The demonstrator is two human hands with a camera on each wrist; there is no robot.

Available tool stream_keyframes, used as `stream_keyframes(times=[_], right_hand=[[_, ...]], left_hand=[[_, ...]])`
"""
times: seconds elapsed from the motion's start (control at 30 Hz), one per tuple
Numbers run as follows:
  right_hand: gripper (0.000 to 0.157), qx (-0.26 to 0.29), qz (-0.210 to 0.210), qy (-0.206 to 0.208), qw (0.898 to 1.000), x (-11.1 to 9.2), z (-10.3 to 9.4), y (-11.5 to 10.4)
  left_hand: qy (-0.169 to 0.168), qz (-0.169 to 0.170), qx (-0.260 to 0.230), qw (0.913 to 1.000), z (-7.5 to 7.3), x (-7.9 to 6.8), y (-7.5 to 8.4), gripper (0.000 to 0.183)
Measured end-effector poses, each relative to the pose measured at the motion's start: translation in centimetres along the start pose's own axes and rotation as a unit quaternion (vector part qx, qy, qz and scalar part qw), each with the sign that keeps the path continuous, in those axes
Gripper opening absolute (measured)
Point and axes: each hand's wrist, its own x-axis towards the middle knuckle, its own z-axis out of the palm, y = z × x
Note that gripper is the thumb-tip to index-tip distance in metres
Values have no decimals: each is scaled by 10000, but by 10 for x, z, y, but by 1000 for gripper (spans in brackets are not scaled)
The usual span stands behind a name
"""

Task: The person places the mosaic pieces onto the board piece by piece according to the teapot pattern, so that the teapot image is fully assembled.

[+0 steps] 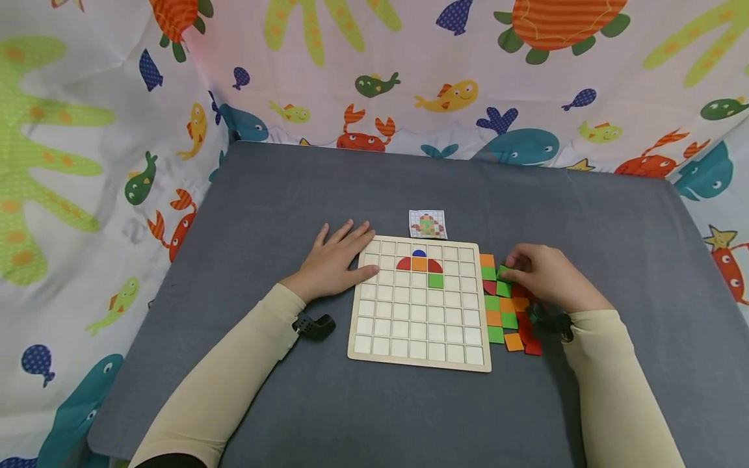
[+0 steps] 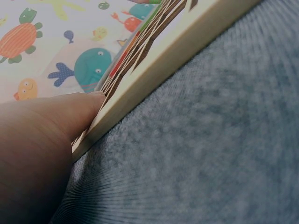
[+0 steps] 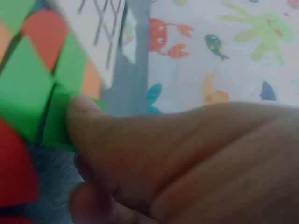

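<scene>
A light wooden grid board (image 1: 409, 331) lies on the table. In its upper rows sit a blue half-round tile (image 1: 419, 253), an orange square (image 1: 419, 264) between two red curved tiles (image 1: 404, 264), and a green square (image 1: 435, 281) below. My left hand (image 1: 333, 265) lies with spread, straight fingers at the board's upper left edge, its thumb on the rim. To the right of the board, my right hand (image 1: 550, 276) pinches a green square tile (image 3: 56, 116) between thumb and fingers, over the loose tiles. Part of that tile is hidden by the thumb.
Loose green, orange and red tiles (image 1: 509, 320) lie along the board's right side, some partly under the right wrist. A small picture card (image 1: 428, 225) lies beyond the board's top edge. A patterned sea-animal cloth (image 1: 316, 84) hangs behind the grey table (image 1: 292, 195).
</scene>
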Motion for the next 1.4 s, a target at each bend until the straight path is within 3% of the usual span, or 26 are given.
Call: stream_keyframes(times=[0.33, 0.73, 1.13, 1.4], right_hand=[[18, -99, -82, 21, 9999, 2, -2, -25], [12, -10, -470, -172, 9987, 17, 11, -61], [7, 328, -1353, -177, 9901, 29, 44, -94], [6, 340, -1718, -51, 9845, 33, 58, -103]], left_hand=[[11, -22, 28, 10000, 2, 1, -2, 82], [29, 4, 43, 10000, 3, 1, -3, 83], [7, 43, -23, 10000, 10, -4, -5, 83], [80, 49, 46, 9999, 4, 1, -2, 83]])
